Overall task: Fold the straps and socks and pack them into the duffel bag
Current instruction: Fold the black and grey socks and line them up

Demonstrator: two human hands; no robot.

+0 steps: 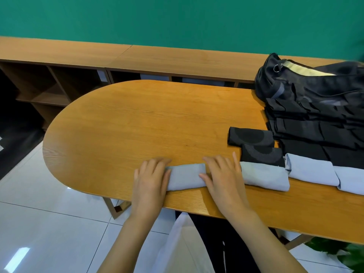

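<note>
As grey sock (pixel 187 177) needs crease set, I press left hand (pixel 151 178) and right hand (pixel 222 174) flat, fingers straight, on its ends; folded socks (pixel 264 178) wait near bag (pixel 307 85).

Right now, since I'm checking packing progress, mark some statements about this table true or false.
1. The left hand and right hand both rest on one folded light-blue fabric sock. True.
2. The black fabric duffel bag sits on the floor. False: it lies on the oval wooden table.
3. Two folded black patterned socks lie on the table. True.
4. Every light-blue sock is packed. False: more folded light-blue socks lie right of the hands.
</note>
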